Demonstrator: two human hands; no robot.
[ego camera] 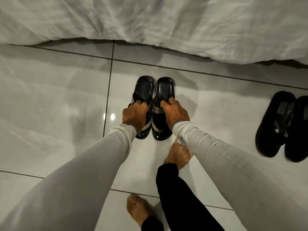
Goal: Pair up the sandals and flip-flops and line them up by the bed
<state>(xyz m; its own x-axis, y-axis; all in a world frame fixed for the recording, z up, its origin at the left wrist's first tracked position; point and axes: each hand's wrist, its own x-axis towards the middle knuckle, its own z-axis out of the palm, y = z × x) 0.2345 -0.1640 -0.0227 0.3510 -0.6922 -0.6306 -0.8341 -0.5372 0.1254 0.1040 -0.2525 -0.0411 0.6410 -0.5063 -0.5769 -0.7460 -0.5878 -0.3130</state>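
Two glossy black sandals with grey straps stand side by side on the tiled floor, heels toward the bed (150, 22). My left hand (135, 113) grips the straps of the left sandal (144, 88). My right hand (175, 112) grips the straps of the right sandal (165, 88). Both soles look to be resting on the floor, with the toe ends nearest me. A second pair of black flip-flops (281, 125) lies together at the right edge, apart from my hands.
The white bedsheet hangs over the bed's edge across the top of the view. Pale glossy floor tiles (55, 100) stretch to the left. My bare feet (179, 154) stand just behind the sandals, one near the bottom middle.
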